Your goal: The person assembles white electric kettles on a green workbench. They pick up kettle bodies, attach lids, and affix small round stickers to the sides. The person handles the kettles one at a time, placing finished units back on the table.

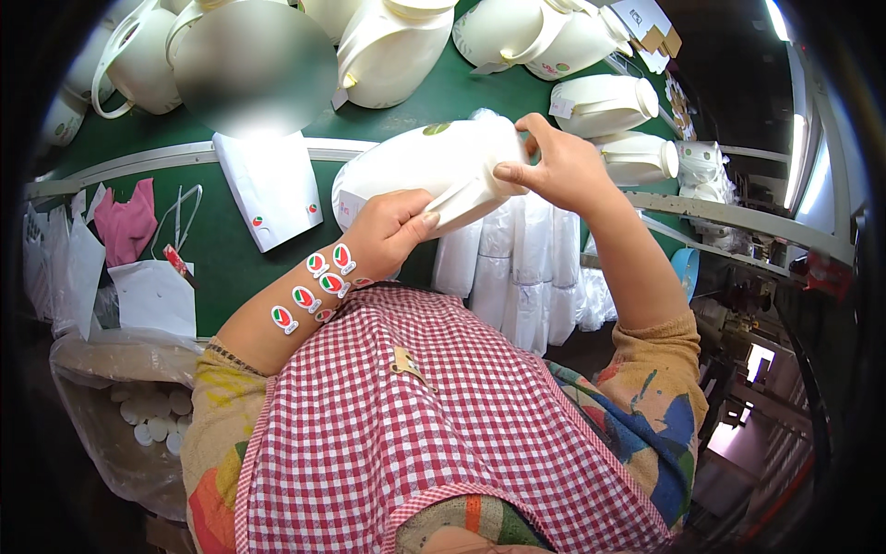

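Observation:
I hold a white plastic jug (420, 164) on its side above the green table (231, 249), its handle turned toward me. My left hand (392, 231) grips the jug's lower body near the handle. My right hand (554, 166) clasps its top end with the thumb along the handle. A small red, green and white oval sticker sits on the jug's upper side. Several matching stickers (318, 282) are stuck along my left forearm.
More white jugs (392, 46) stand at the back of the table, and others (604, 103) lie to the right. A white paper sleeve (272, 189), a pink cloth (126, 224), clear bags (526, 268) and a sack of white caps (152, 420) surround me.

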`<action>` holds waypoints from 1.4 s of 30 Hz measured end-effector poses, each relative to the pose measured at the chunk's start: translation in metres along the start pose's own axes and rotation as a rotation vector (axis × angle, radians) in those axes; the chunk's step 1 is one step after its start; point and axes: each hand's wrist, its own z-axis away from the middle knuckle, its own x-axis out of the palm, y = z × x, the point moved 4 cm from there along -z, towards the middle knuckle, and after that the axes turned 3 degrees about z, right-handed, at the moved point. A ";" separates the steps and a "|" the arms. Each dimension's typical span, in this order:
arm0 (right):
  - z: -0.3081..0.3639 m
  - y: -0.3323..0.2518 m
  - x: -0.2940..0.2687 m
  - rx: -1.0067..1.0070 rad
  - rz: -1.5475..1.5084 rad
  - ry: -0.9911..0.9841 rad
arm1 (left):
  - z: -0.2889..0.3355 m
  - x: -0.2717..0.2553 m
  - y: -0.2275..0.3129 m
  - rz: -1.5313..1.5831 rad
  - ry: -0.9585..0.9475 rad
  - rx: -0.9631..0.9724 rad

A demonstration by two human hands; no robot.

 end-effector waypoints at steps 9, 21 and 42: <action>-0.007 0.008 -0.002 0.225 0.045 -0.216 | 0.001 0.000 -0.003 -0.048 0.006 0.021; 0.008 0.048 0.029 0.003 -0.526 0.113 | 0.000 -0.003 0.001 0.022 0.010 -0.090; 0.012 0.009 0.008 -0.557 -0.152 0.096 | 0.001 -0.008 -0.004 0.078 -0.033 -0.093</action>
